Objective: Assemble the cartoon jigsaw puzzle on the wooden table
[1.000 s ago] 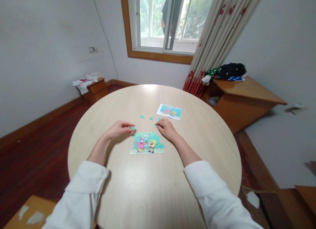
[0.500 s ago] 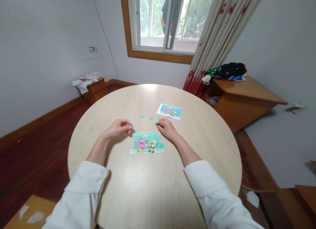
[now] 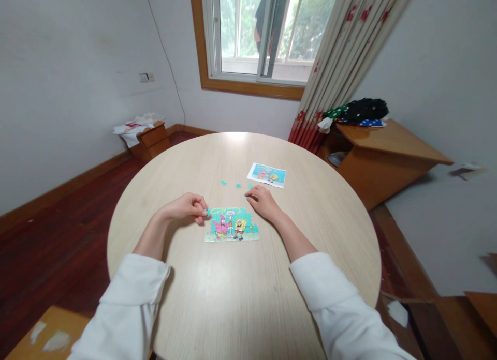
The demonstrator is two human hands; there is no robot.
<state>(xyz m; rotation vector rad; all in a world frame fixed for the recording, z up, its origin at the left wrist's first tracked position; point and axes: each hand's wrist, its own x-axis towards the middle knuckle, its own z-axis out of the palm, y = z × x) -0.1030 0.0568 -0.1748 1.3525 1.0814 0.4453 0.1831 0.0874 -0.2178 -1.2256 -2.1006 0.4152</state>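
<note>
A mostly assembled jigsaw puzzle [image 3: 231, 228] with cartoon figures on a teal background lies flat on the round table. My left hand [image 3: 188, 207] pinches a teal puzzle piece [image 3: 208, 213] at the puzzle's upper left edge; whether it is seated there I cannot tell. Just beyond the upper right corner, my right hand [image 3: 264, 201] rests on the table with its fingers closed on a small teal piece [image 3: 245, 196], mostly hidden by the fingertips. Loose teal pieces [image 3: 238, 185] lie behind the puzzle, one of them close to the right hand.
A printed reference picture [image 3: 267, 175] lies beyond my right hand on the pale round table [image 3: 233, 293]. A slanted wooden desk [image 3: 388, 158] with clothes on it stands at the right. The window and curtain [image 3: 345, 55] are behind the table.
My left hand has moved slightly down toward me, bringing its piece from above the puzzle's upper left corner to its left edge. The right hand has stayed in place.
</note>
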